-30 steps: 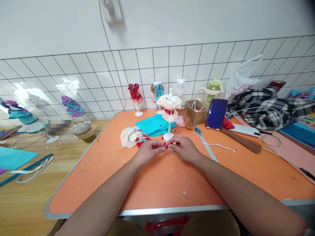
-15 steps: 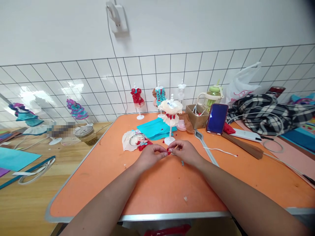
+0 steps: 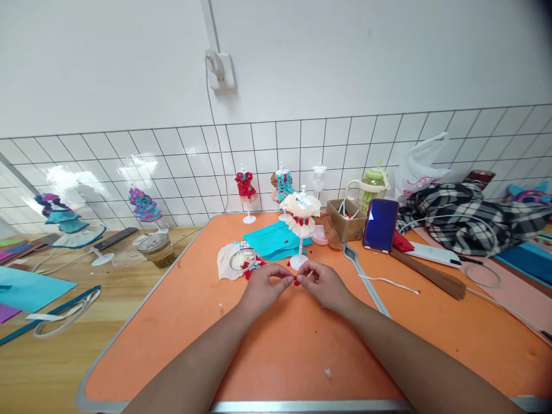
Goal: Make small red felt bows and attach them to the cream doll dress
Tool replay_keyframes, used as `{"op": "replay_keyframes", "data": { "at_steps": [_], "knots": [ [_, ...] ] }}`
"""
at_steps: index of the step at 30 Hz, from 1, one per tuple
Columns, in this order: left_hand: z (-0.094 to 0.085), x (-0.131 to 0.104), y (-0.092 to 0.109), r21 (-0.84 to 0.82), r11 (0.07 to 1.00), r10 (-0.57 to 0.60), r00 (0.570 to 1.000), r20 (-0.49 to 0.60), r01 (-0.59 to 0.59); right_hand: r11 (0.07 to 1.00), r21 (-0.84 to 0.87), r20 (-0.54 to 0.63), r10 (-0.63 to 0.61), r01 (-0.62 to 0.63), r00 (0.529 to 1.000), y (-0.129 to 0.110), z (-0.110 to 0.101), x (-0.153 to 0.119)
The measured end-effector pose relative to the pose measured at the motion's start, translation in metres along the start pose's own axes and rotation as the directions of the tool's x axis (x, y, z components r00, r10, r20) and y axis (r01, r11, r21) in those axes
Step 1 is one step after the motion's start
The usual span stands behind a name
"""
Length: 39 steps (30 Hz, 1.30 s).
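Observation:
Between my two hands is a small piece of red crepe paper (image 3: 296, 281), pinched at the fingertips. My left hand (image 3: 265, 289) is closed on its left side, my right hand (image 3: 323, 284) on its right side; most of the piece is hidden by the fingers. Just behind them stands a small white dress form (image 3: 301, 247) wearing a cream ruffled paper dress (image 3: 301, 205) with red trim at the waist. Left of it lie folded turquoise paper sheets (image 3: 276, 241) and a cream paper piece (image 3: 227, 263) with a clear ring and red scraps on it.
Along the wall stand dress forms in red (image 3: 245, 187) and turquoise (image 3: 283, 187), and a bare white one (image 3: 318, 177). A cardboard box (image 3: 351, 227), phone (image 3: 381, 225), green bottle (image 3: 373, 187) and plaid cloth (image 3: 466, 215) fill the right. A jar (image 3: 157, 251) sits on the wooden table (image 3: 129, 293).
The view has tilted up, so everything sits lower in the picture. My hands stay together at the red paper, with the fingers slightly shifted.

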<state>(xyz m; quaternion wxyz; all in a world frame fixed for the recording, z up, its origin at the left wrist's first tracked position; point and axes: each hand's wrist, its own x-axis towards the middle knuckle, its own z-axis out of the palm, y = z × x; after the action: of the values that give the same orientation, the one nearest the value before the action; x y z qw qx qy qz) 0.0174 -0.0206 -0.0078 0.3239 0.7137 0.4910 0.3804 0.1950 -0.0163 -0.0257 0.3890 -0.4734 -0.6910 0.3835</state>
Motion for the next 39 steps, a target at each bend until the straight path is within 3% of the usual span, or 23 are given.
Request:
{"op": "replay_keyframes", "data": {
  "at_steps": [4, 7, 12, 18, 25, 33, 39],
  "knots": [
    [0.001, 0.001, -0.001, -0.128, 0.990, -0.070, 0.997, -0.020, 0.066, 0.976, 0.178, 0.066, 0.115, -0.125, 0.991, -0.003, 0.002, 0.000],
    [0.003, 0.001, -0.001, -0.148, 0.985, -0.094, 0.996, 0.000, 0.093, 0.945, 0.295, 0.112, 0.115, -0.144, 0.987, -0.004, 0.002, -0.001],
    [0.006, 0.001, -0.005, -0.148, 0.985, -0.086, 0.996, 0.024, 0.089, 0.949, 0.267, 0.097, 0.145, -0.166, 0.985, -0.002, 0.003, -0.001],
    [0.007, 0.002, -0.008, -0.243, 0.965, -0.091, 0.995, 0.052, 0.101, 0.843, 0.491, 0.129, 0.178, -0.219, 0.976, 0.004, 0.004, 0.001],
    [0.010, 0.002, -0.008, -0.247, 0.961, -0.117, 0.991, 0.056, 0.128, 0.729, 0.638, 0.145, 0.201, -0.246, 0.969, 0.007, 0.005, 0.001],
    [0.011, 0.004, -0.008, -0.298, 0.948, -0.115, 0.993, 0.009, 0.112, 0.736, 0.622, 0.168, 0.209, -0.268, 0.963, 0.007, 0.006, 0.001],
    [0.009, 0.001, -0.002, -0.231, 0.965, -0.125, 0.992, -0.005, 0.121, 0.767, 0.595, 0.114, 0.215, -0.239, 0.970, 0.006, 0.004, 0.001]
  ]
}}
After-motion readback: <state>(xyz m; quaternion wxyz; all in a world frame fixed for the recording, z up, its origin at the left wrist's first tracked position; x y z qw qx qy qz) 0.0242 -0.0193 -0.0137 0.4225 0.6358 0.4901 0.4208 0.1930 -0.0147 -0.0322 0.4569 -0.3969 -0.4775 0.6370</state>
